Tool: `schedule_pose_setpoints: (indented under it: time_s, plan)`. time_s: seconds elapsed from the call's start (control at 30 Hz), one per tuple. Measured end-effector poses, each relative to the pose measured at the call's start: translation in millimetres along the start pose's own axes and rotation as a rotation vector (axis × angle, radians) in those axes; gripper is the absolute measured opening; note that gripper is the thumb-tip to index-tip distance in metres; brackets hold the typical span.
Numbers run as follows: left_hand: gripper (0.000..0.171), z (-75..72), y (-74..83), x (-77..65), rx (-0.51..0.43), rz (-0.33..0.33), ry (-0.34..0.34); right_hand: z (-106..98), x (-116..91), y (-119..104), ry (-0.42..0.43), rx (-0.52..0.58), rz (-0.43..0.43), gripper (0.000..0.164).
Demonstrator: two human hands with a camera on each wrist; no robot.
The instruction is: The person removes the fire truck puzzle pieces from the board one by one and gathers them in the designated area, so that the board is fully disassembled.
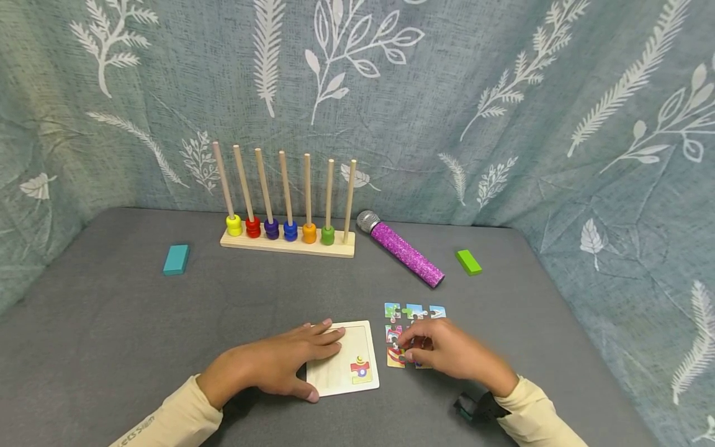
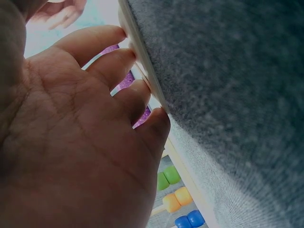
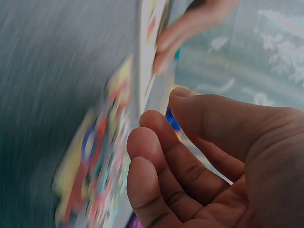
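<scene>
My left hand [image 1: 282,360] rests on the left side of a light wooden puzzle tray [image 1: 333,379], fingers spread and thumb at its near edge. In the left wrist view the fingertips [image 2: 127,56] lie against the board. One colourful jigsaw piece [image 1: 361,372] sits in the tray's near right corner. Right of the tray, several jigsaw pieces [image 1: 395,357] lie in loose rows on the table, partly hidden under my right hand [image 1: 449,351]. That hand hovers over them with fingers loosely bent; in the right wrist view nothing shows between thumb and fingers [image 3: 142,180].
A bead rack [image 1: 287,246] with upright pegs stands at the back. Beside it lies a glittery purple microphone [image 1: 408,253]. A teal block [image 1: 176,259] is at the left, a green block [image 1: 468,262] at the right. A patterned curtain [image 1: 413,136] hangs behind the grey table [image 1: 139,347].
</scene>
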State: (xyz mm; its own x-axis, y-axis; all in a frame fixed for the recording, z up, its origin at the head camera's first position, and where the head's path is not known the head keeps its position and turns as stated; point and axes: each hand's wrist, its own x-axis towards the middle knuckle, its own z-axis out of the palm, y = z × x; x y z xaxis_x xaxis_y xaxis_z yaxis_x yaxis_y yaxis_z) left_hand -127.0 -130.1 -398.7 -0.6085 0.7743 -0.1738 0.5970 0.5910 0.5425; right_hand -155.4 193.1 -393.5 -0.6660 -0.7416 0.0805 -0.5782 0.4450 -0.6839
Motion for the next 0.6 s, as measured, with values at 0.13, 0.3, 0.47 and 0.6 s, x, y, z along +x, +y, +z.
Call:
schedule_pose_setpoints:
  time_s: [0.13, 0.3, 0.47, 0.6]
  plan:
    - [0.077, -0.4, 0.0, 0.2, -0.006, -0.003, -0.003, 8.3, 5.0, -5.5, -0.035, 0.003, -0.084, 0.014]
    - [0.077, 0.1, 0.4, -0.2, -0.009, 0.001, 0.002, 13.2, 10.1, -10.0, -0.042, 0.012, -0.083, 0.012]
    - [0.078, -0.2, 0.6, 0.4, -0.017, -0.009, -0.005, 18.3, 15.4, -17.7, -0.087, 0.007, -0.054, 0.015]
    - [0.078, -0.7, 1.0, 0.4, -0.023, -0.018, -0.01, 23.3, 19.0, -22.2, -0.114, 0.008, -0.037, 0.017]
